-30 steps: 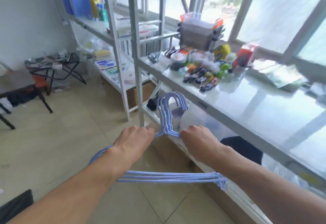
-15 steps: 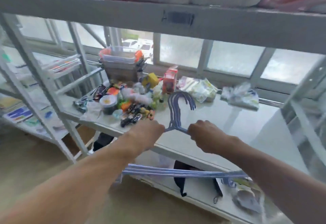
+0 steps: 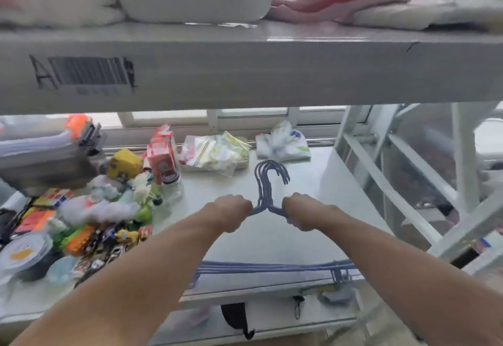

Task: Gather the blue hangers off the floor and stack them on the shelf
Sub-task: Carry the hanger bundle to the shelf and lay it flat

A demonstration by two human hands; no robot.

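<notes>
I see both hands closed tight on a bunch of blue hangers (image 3: 268,196). My left hand (image 3: 230,213) grips the slope at 9 o'clock from the hooks. My right hand (image 3: 302,215) grips the slope at 3 o'clock. The hooks point up toward 12 o'clock. The hangers sit over the bare part of the white shelf (image 3: 313,177). Their bottom bars are near its front edge at 6 o'clock. A pile of toys (image 3: 103,209) is at 9 o'clock. Plastic bags (image 3: 215,152) lie at 12 o'clock.
</notes>
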